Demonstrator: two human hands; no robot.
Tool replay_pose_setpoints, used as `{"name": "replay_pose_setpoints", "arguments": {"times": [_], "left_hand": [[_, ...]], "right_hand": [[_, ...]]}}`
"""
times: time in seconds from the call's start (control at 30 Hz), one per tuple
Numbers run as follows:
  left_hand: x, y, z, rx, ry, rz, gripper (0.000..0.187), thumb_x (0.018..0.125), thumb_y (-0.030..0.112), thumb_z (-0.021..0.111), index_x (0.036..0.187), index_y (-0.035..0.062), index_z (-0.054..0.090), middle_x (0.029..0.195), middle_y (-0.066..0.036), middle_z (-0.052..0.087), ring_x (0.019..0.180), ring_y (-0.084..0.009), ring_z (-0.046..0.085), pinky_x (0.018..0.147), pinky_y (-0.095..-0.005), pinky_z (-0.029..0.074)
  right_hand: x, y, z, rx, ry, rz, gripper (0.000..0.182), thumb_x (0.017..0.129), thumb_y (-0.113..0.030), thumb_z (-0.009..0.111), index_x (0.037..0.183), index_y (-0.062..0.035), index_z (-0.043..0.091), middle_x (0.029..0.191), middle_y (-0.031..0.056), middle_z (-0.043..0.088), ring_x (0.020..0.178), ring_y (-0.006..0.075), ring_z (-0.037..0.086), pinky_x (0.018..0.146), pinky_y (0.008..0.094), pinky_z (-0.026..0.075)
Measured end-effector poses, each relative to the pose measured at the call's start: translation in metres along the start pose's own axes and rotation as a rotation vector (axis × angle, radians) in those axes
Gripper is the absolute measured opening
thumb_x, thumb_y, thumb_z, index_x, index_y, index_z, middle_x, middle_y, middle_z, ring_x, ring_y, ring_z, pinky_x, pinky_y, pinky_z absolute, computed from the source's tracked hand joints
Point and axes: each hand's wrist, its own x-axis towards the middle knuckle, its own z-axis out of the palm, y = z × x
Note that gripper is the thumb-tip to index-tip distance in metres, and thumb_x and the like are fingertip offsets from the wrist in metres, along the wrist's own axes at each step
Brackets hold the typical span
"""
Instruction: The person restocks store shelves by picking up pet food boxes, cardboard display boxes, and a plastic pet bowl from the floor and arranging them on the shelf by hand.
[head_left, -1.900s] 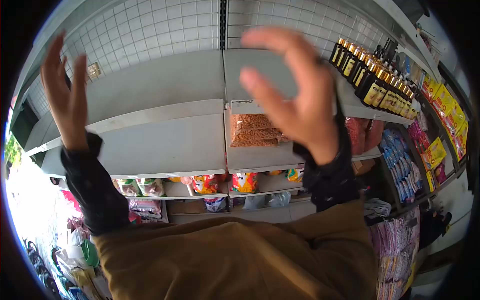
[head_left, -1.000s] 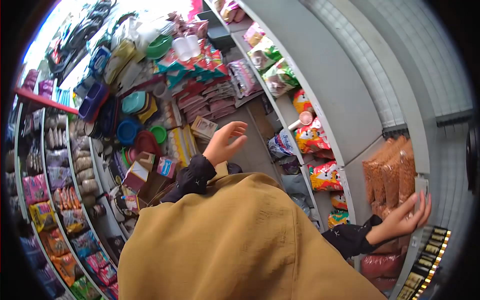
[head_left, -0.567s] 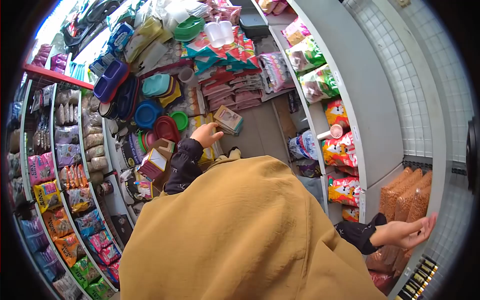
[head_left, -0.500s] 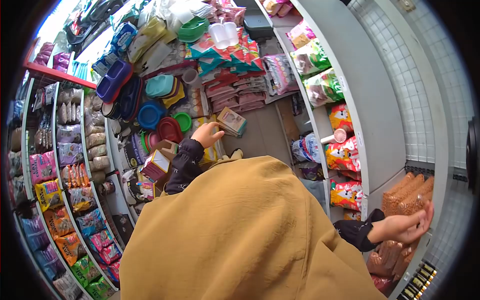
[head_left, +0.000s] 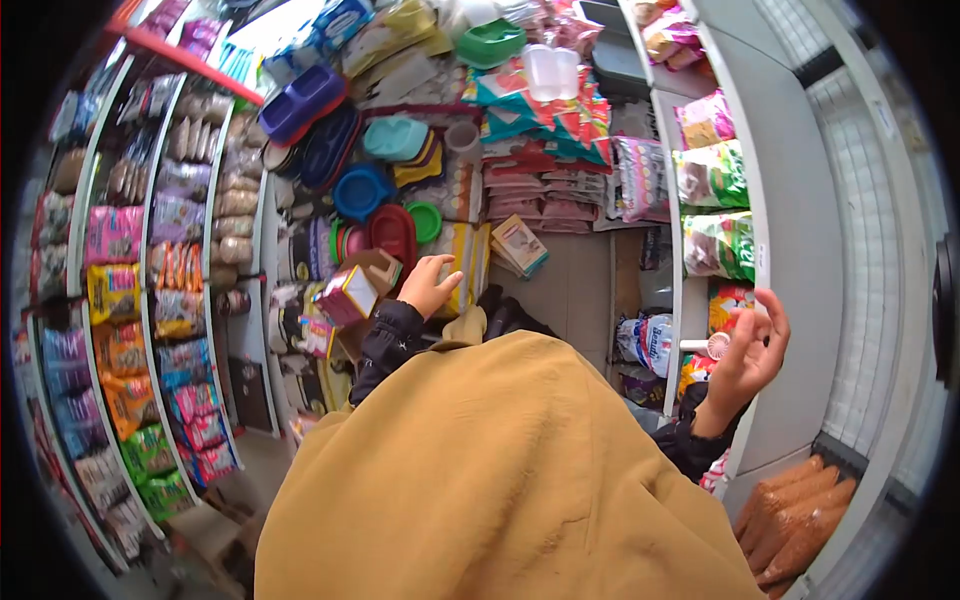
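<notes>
My left hand [head_left: 430, 286] hangs in front of me with its fingers apart and nothing in it. It is nearest to a purple-and-white box [head_left: 348, 297] on its left and a red pet bowl [head_left: 392, 235] above it. Past the fingertips a small cardboard box [head_left: 519, 246] lies on the floor by the stacked pink packs. My right hand [head_left: 748, 360] is raised beside the right shelf, palm turned inward, fingers loosely bent and apart, holding nothing. Close to it are a small round-headed pale fan [head_left: 717, 345] and bright red-and-yellow pet food bags [head_left: 728, 300] on the shelf.
Shelves of pet food packs [head_left: 113, 235] run along the left. Ahead are blue bowls [head_left: 364, 192], a green tray [head_left: 490, 44] and piled teal-and-red packs [head_left: 540, 110]. Clear bags of orange-brown kibble [head_left: 795, 515] stand on the lower right shelf.
My right hand has moved up and inward, from the kibble bags to beside the upper shelf. The view has swung to the left. My left hand stays empty.
</notes>
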Motion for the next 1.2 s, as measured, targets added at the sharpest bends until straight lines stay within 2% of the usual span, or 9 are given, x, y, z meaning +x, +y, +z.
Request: {"name": "replay_pose_setpoints", "arguments": {"times": [0.27, 0.53, 0.6, 0.77, 0.83, 0.97, 1.1, 1.17, 1.2], "left_hand": [[-0.097, -0.011, 0.041, -0.130, 0.117, -0.246, 0.042, 0.085, 0.029, 0.061, 0.118, 0.0033, 0.053, 0.113, -0.019, 0.054, 0.101, -0.0312, 0.055, 0.086, -0.0374, 0.046], [-0.164, -0.025, 0.081, -0.266, 0.254, -0.432, 0.041, 0.086, 0.027, 0.061, 0.119, 0.0038, 0.053, 0.116, -0.018, 0.051, 0.098, -0.0266, 0.058, 0.084, -0.0342, 0.048], [-0.173, -0.037, 0.089, -0.305, 0.279, -0.469, 0.041, 0.086, 0.026, 0.061, 0.119, 0.0038, 0.053, 0.117, -0.018, 0.050, 0.097, -0.0257, 0.059, 0.084, -0.0335, 0.048], [-0.182, -0.080, 0.102, -0.483, 0.503, -0.623, 0.040, 0.086, 0.025, 0.062, 0.119, 0.0040, 0.053, 0.117, -0.019, 0.049, 0.091, -0.0234, 0.062, 0.080, -0.0317, 0.050], [-0.174, -0.095, 0.104, -0.455, 0.641, -0.651, 0.039, 0.086, 0.024, 0.062, 0.118, 0.0039, 0.053, 0.114, -0.018, 0.049, 0.089, -0.0232, 0.063, 0.079, -0.0313, 0.050], [-0.139, -0.100, 0.101, -0.488, 0.727, -0.666, 0.038, 0.085, 0.023, 0.062, 0.118, 0.0041, 0.054, 0.107, -0.016, 0.052, 0.088, -0.0228, 0.062, 0.077, -0.0318, 0.050], [-0.097, -0.118, 0.118, -0.414, 0.543, -0.608, 0.038, 0.084, 0.023, 0.063, 0.116, 0.0044, 0.055, 0.101, -0.015, 0.054, 0.085, -0.0219, 0.061, 0.075, -0.0323, 0.050], [-0.072, -0.128, 0.134, -0.473, 0.458, -0.568, 0.038, 0.084, 0.023, 0.063, 0.116, 0.0044, 0.055, 0.098, -0.014, 0.056, 0.083, -0.0211, 0.061, 0.074, -0.0319, 0.050], [-0.059, -0.131, 0.144, -0.527, 0.383, -0.529, 0.037, 0.083, 0.023, 0.063, 0.115, 0.0044, 0.055, 0.095, -0.013, 0.057, 0.081, -0.0202, 0.060, 0.074, -0.0315, 0.049]], "right_hand": [[0.020, 0.021, 0.048, 0.109, -0.309, -0.061, 0.031, 0.086, -0.005, 0.057, 0.116, 0.0016, 0.053, 0.098, 0.0114, 0.063, 0.073, 0.0130, 0.058, 0.076, 0.0292, 0.047], [-0.001, 0.033, 0.095, 0.079, -0.624, -0.065, 0.033, 0.083, -0.006, 0.060, 0.116, -0.0030, 0.055, 0.100, 0.0105, 0.065, 0.072, 0.0128, 0.060, 0.071, 0.0259, 0.047], [-0.008, 0.032, 0.108, 0.070, -0.681, -0.070, 0.034, 0.082, -0.007, 0.061, 0.116, -0.0037, 0.055, 0.100, 0.0105, 0.065, 0.072, 0.0129, 0.061, 0.070, 0.0255, 0.047], [-0.026, 0.028, 0.154, 0.102, -0.899, -0.071, 0.037, 0.082, -0.008, 0.061, 0.118, -0.0052, 0.053, 0.101, 0.0121, 0.064, 0.073, 0.0148, 0.062, 0.069, 0.0276, 0.049], [-0.033, 0.032, 0.179, 0.111, -1.009, -0.060, 0.040, 0.083, -0.009, 0.061, 0.121, -0.0060, 0.050, 0.103, 0.0107, 0.063, 0.074, 0.0142, 0.062, 0.067, 0.0271, 0.049], [-0.063, 0.065, 0.235, 0.051, -1.145, -0.097, 0.046, 0.082, -0.009, 0.062, 0.125, -0.0074, 0.046, 0.104, 0.0123, 0.060, 0.073, 0.0173, 0.063, 0.067, 0.0283, 0.050], [-0.111, 0.133, 0.281, -0.034, -1.291, -0.013, 0.053, 0.080, -0.012, 0.064, 0.129, -0.0080, 0.041, 0.106, 0.0150, 0.058, 0.078, 0.0206, 0.063, 0.071, 0.0312, 0.050], [-0.134, 0.172, 0.295, -0.143, -1.376, 0.093, 0.062, 0.076, -0.022, 0.068, 0.129, -0.0063, 0.041, 0.107, 0.0209, 0.057, 0.093, 0.0304, 0.060, 0.078, 0.0382, 0.048], [-0.144, 0.191, 0.298, -0.155, -1.368, 0.100, 0.062, 0.076, -0.022, 0.068, 0.129, -0.0063, 0.041, 0.107, 0.0209, 0.057, 0.093, 0.0304, 0.060, 0.078, 0.0382, 0.048]]}}
